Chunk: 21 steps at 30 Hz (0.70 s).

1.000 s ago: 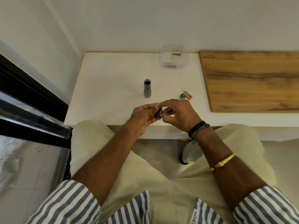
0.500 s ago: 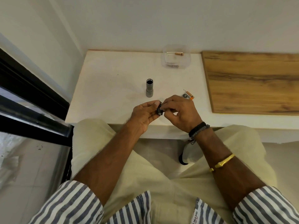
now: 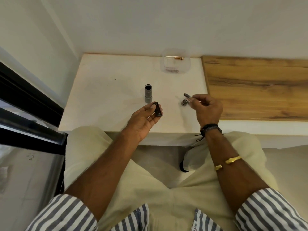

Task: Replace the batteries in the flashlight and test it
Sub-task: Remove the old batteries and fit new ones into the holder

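a person sits mid-way through a battery swap: the flashlight body (image 3: pixel 148 93) stands open and upright on the white tabletop (image 3: pixel 106 90), its end cap (image 3: pixel 184 102) lying apart, so reassembly and the test appear still to come; the left hand (image 3: pixel 143 120) grips a dark battery holder (image 3: pixel 158 109) just in front of the body, while the right hand (image 3: pixel 205 108) pinches a single battery (image 3: pixel 188 96) above the cap

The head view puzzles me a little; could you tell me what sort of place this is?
Probably a room in a home, not a workshop: a plain white table against a bare painted wall, a wood-grain panel beside it, and a tiled floor.
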Available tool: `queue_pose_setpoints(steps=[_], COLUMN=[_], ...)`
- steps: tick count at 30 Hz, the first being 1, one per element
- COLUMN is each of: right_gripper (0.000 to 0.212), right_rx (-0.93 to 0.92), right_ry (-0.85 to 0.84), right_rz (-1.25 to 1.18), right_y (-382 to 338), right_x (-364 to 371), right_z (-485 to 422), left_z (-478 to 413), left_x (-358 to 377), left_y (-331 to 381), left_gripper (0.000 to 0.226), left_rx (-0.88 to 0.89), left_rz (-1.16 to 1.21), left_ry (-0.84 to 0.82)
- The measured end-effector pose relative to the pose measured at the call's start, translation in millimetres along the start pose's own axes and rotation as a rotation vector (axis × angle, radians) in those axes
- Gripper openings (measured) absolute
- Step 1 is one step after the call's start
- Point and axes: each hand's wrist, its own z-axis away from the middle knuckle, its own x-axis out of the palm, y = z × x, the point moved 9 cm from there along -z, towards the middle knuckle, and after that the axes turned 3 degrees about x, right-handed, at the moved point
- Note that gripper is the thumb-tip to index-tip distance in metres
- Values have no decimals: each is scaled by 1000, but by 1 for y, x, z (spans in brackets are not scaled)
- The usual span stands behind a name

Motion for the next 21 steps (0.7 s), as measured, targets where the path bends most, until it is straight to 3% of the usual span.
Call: queue_pose_setpoints(steps=[6, 15, 21], right_gripper=[13, 14, 17], right_rx=[105, 139, 85], right_ry=[155, 129, 141], right_rz=[141, 374, 405], right_y=[34, 53, 29], right_x=[-14, -4, 15], right_z=[-26, -33, -61], left_z=[-1, -8, -38], left_x=[9, 10, 23], left_y=[-3, -8, 14], left_gripper=[33, 36, 34], left_rx=[-28, -32, -4], left_rz=[-28, -6, 8], left_ry=[-75, -67, -95])
